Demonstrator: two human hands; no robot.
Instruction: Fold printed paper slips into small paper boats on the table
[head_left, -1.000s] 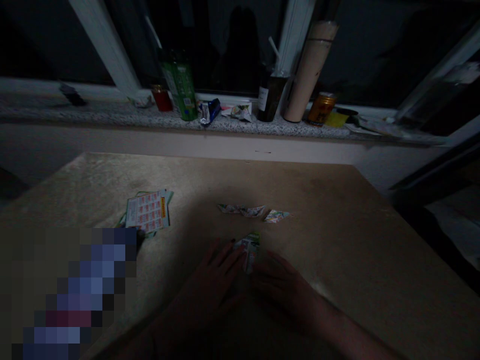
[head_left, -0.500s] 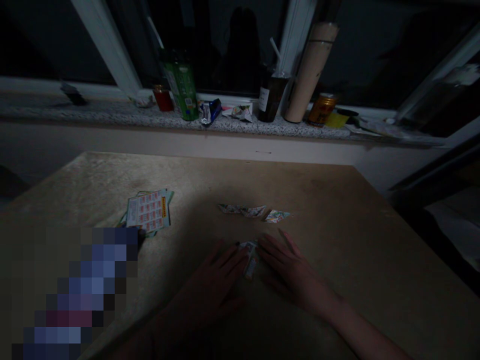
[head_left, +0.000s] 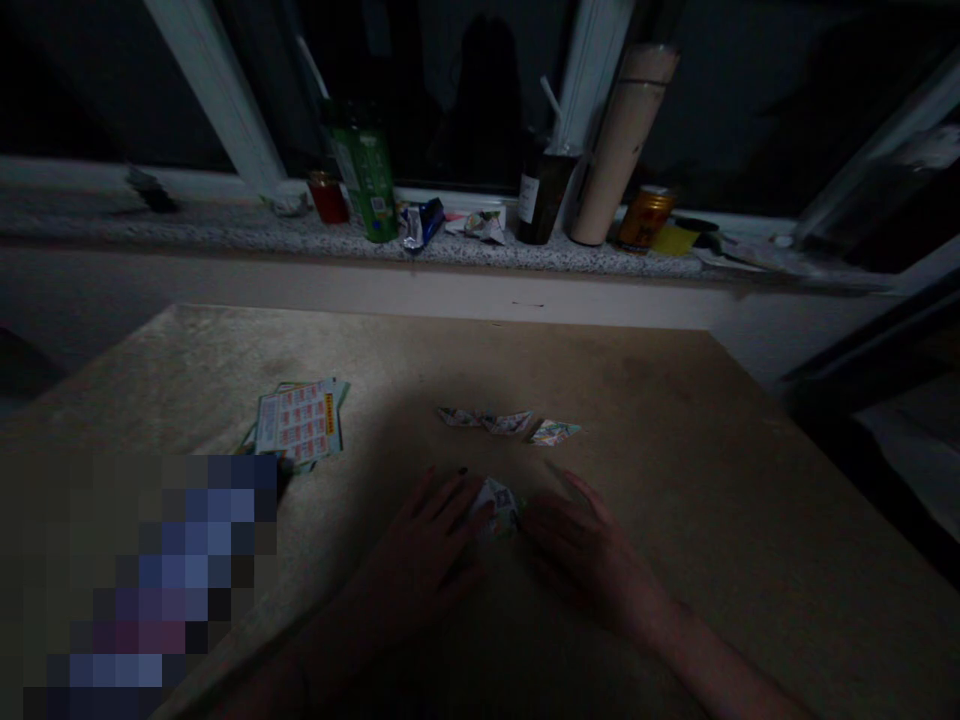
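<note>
In dim light, a small folded piece of printed paper (head_left: 496,508) lies on the beige table (head_left: 675,440) between my two hands. My left hand (head_left: 431,540) rests flat with fingers stretched forward, its fingertips touching the paper's left side. My right hand (head_left: 581,545) lies on the paper's right side, fingers pressed against its edge. Just beyond, three small folded paper pieces (head_left: 506,424) sit in a row.
A stack of printed sheets (head_left: 296,425) lies at the left, above a blurred patch. The stone windowsill (head_left: 187,232) behind holds a green bottle (head_left: 365,170), red jar (head_left: 325,198), dark bottle (head_left: 541,190), tall beige cylinder (head_left: 619,140) and a gold can (head_left: 643,218).
The paper between my hands has been turned and folded smaller. My right hand drew back a little and my left fingers shifted onto its left edge.
</note>
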